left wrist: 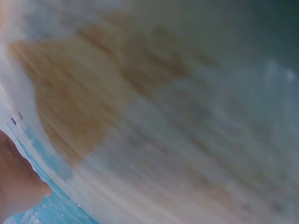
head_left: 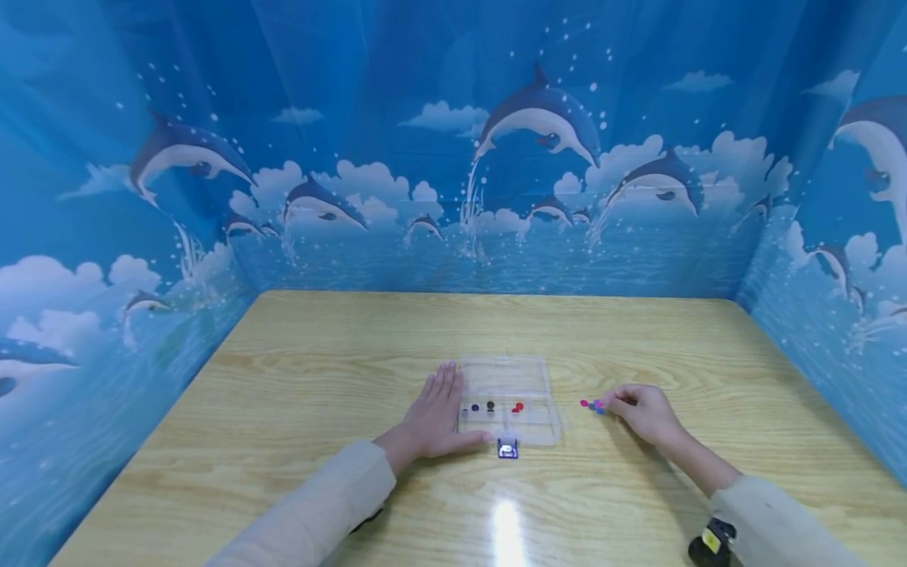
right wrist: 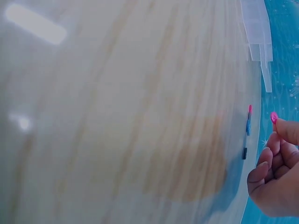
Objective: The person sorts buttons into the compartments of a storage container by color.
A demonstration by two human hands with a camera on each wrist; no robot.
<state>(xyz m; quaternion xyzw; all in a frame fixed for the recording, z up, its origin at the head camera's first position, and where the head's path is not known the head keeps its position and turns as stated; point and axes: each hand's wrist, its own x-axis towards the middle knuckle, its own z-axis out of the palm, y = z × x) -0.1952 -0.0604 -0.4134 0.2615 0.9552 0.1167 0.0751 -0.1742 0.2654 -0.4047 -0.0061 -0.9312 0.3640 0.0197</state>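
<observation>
A clear compartment box [head_left: 542,433] lies with its lid [head_left: 505,375] folded back. Dark pieces [head_left: 490,405] sit in its left part, red pieces [head_left: 519,407] further right. My left hand [head_left: 435,417] rests flat along the box's left side, fingers straight, thumb at its front edge. To the right of the box, my right hand [head_left: 646,413] pinches a pink piece [right wrist: 274,117] between thumb and finger, as the right wrist view shows. Below it on the table are another pink piece [right wrist: 250,108], blue pieces [right wrist: 248,127] and a dark one [right wrist: 245,153]. The left wrist view is mostly blurred.
A small dark-edged square item [head_left: 507,449] stands at the box's front edge. The wooden table [head_left: 319,339] is enclosed by a blue dolphin-print curtain [head_left: 425,260] at the back and sides. A black device [head_left: 711,543] is at the right sleeve.
</observation>
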